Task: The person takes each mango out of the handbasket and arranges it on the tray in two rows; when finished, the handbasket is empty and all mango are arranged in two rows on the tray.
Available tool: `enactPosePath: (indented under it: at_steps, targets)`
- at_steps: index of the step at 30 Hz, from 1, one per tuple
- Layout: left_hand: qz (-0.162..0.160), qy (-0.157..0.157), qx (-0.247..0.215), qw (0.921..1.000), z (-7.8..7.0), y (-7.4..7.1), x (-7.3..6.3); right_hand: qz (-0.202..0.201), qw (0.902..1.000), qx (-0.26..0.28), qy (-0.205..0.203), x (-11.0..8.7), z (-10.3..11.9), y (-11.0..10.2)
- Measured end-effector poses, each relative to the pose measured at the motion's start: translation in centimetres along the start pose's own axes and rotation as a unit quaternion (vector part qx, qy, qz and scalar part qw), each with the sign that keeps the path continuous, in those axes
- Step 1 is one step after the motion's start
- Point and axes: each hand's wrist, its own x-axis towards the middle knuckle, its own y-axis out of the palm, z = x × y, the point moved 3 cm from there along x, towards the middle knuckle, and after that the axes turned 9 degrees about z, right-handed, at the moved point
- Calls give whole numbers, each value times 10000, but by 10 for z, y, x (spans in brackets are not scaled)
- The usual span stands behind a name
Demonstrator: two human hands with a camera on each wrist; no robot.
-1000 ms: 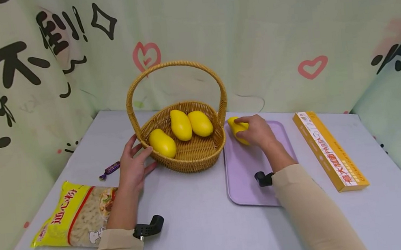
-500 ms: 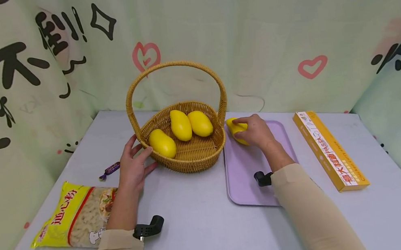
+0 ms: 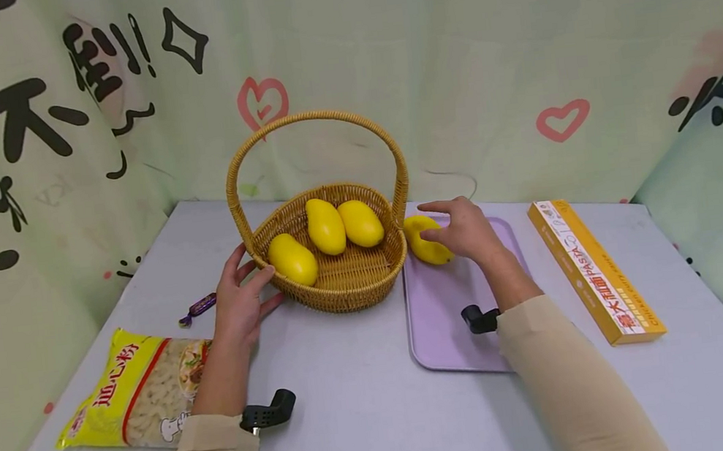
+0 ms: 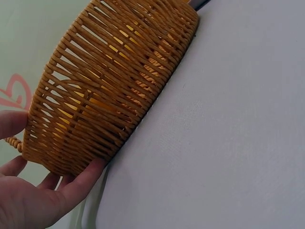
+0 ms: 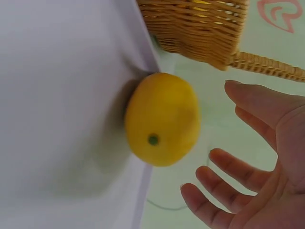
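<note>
A wicker basket (image 3: 349, 296) with a tall handle holds a mango (image 3: 292, 260) at its left and two more mangoes (image 3: 326, 226) behind. My left hand (image 3: 241, 300) holds the basket's left side, a digit on its rim and others spread along the outer wall, as the left wrist view shows. Another mango (image 3: 428, 240) lies at the far left of the purple tray (image 3: 448, 330), close beside the basket. Above it hovers my right hand (image 3: 468, 232), thumb and fingers spread. In the right wrist view a gap separates these fingers from the mango (image 5: 163, 119).
Left of the basket lies a small purple-wrapped candy (image 3: 198, 309). A yellow bag of pasta (image 3: 147, 388) is partly covered by the left forearm. Right of the tray lies a long orange pasta box (image 3: 594, 271). A printed curtain (image 3: 472, 81) borders the table.
My right hand has released the mango on the tray and drawn slightly up and away, its fingers spreading. That mango has turned a little. The left hand and basket stay put.
</note>
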Motion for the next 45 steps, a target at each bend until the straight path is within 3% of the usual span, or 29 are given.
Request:
enactPosePath:
  at_steps: [10, 18, 29, 35, 39, 45]
  targets:
    - [-51, -23, 29, 10000, 0, 1, 1, -110, 9989, 448, -93, -15, 19, -23]
    - [-113, -47, 44, 9999, 1, 1, 0, 341, 9982, 454, -209, -17, 42, -26]
    - [-170, -51, 33, 9998, 2, 2, 0, 1107, 9898, 585, -683, -5, 78, -3]
    - [-131, -87, -48, 9999, 3, 3, 1, 1449, 9832, 590, -942, 6, 88, 13]
    - [-132, -74, -50, 9999, 4, 3, 1, 1475, 9830, 376, -1029, 17, 91, 21]
    - [-172, -49, -56, 9998, 3, 2, 2, 1394, 9863, 364, -799, 40, 99, 31]
